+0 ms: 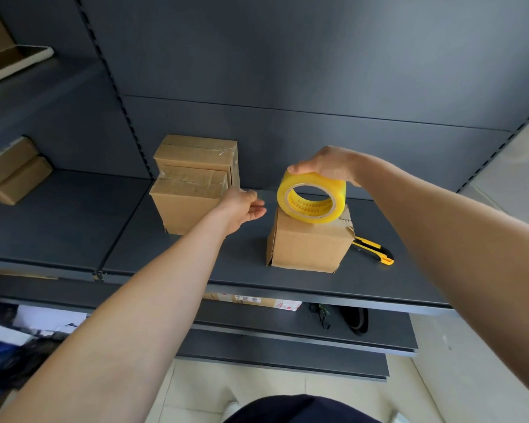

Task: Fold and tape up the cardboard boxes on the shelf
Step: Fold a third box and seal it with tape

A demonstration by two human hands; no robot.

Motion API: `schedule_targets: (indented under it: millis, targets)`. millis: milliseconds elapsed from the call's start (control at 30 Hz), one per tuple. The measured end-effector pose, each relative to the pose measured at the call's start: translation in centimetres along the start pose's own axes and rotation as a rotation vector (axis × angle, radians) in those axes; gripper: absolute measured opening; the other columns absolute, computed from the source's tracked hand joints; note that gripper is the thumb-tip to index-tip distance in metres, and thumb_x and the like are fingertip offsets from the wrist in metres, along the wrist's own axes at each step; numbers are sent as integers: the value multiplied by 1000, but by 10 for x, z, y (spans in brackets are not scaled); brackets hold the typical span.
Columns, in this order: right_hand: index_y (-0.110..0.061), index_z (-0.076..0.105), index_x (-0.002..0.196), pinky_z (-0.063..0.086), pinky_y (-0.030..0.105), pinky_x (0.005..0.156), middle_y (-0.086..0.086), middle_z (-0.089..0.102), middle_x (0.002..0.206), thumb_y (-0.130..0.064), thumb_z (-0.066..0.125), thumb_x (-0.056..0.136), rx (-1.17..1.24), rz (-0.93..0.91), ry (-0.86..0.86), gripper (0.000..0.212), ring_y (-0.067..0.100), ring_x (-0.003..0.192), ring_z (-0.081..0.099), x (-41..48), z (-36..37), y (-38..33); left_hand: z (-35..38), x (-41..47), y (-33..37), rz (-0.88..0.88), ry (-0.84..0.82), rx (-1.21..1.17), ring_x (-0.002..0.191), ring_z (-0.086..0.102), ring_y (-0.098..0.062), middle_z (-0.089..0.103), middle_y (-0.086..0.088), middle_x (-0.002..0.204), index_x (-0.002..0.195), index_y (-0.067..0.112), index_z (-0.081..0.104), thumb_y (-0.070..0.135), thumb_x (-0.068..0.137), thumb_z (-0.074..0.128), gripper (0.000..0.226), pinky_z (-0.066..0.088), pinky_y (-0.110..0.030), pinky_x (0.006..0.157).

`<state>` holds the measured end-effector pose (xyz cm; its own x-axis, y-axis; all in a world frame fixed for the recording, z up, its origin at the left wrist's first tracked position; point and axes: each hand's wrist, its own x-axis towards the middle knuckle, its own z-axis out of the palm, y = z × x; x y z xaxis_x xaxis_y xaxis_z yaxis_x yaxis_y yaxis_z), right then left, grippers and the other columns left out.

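Right box [310, 242], where does it stand?

On the dark shelf [74, 227], near the front edge, right of the middle. Its top flaps are down, and one corner at the right is crumpled.

What is on it?

The tape [312, 200], a yellow-tinted roll. It stands on edge on the lid, tilted, with its hole toward the camera.

Who has hold of it?

The right hand [326, 166] grips it from above, with fingers curled over the top of the roll and the thumb tip showing at the left.

And the left hand [245, 207]?

It is in the air between the boxes, palm turned right and fingers loosely bent, with nothing in it that I can see. It is apart from the tape and from the right box.

Other boxes?

Two at the left. The front box [185, 206] has its right edge overlapped by the left hand; I cannot tell whether they touch. The back box [196, 152] stands directly behind it, against it, and shows higher. Both have clear tape across their tops.

Any tool?

A yellow and black knife [374, 251] lies on the shelf just right of the right box, its near end hidden behind that box.

Anything further off?

More cartons [13, 172] are stacked in the next bay to the left.
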<state>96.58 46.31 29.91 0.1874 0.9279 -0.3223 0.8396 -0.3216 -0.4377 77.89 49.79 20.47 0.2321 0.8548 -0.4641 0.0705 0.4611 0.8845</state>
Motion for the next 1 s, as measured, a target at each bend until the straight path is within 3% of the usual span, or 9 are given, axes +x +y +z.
schedule_targets:
  millis: [100, 267, 500, 633, 767, 933, 1000]
  targets:
    - [-20, 65, 107, 48, 36, 80, 5, 64, 105, -72, 59, 73, 51, -14, 11, 62, 22, 92, 59, -2, 0, 4, -6, -6, -2, -43, -112, -123, 78, 63, -21, 61, -13, 87, 94, 3, 54, 11, 93, 58, 8, 56, -27, 61]
    - [-18, 67, 102, 45, 30, 66, 6, 66, 100, -70, 60, 72, 96, -38, 59, 61, 19, 85, 60, -5, 1, 2, 5, -15, -2, -138, -168, -242, 76, 66, -26, 64, -18, 89, 98, 2, 54, 14, 92, 59, 14, 58, -30, 55]
    - [-18, 68, 104, 52, 37, 79, 4, 66, 101, -69, 63, 70, 148, -25, 65, 61, 20, 88, 62, -12, 2, 13, 18, -23, 4, -136, -162, -188, 90, 67, -33, 65, -23, 112, 119, 4, 45, 10, 101, 43, 20, 55, -39, 71]
    - [-18, 65, 94, 46, 28, 63, 5, 64, 92, -63, 60, 76, 141, -21, 106, 49, 17, 76, 58, -17, -4, 16, 23, -25, 15, -85, -138, -73, 109, 61, -37, 57, -26, 126, 133, -4, 38, 7, 101, 41, 34, 52, -41, 82]
    - [-15, 63, 91, 43, 29, 61, 7, 62, 88, -60, 59, 78, 108, -9, 120, 46, 18, 73, 56, -22, -13, 22, 33, -26, 17, -47, -114, 43, 114, 59, -35, 54, -25, 130, 125, -6, 44, 8, 100, 44, 29, 51, -39, 84]
    - [-15, 61, 85, 38, 26, 55, 3, 56, 75, -66, 57, 79, -22, -4, 137, 51, 15, 65, 51, -26, -14, 20, 38, -25, 16, -16, -96, 97, 113, 59, -33, 55, -25, 127, 130, -7, 41, 6, 98, 47, 34, 52, -38, 86]
    - [-15, 62, 87, 37, 25, 53, 2, 55, 74, -66, 56, 79, -66, -13, 130, 52, 15, 64, 50, -25, -10, 17, 38, -25, 16, -28, -83, 56, 111, 60, -34, 56, -25, 126, 114, -5, 48, 6, 99, 46, 18, 53, -39, 83]
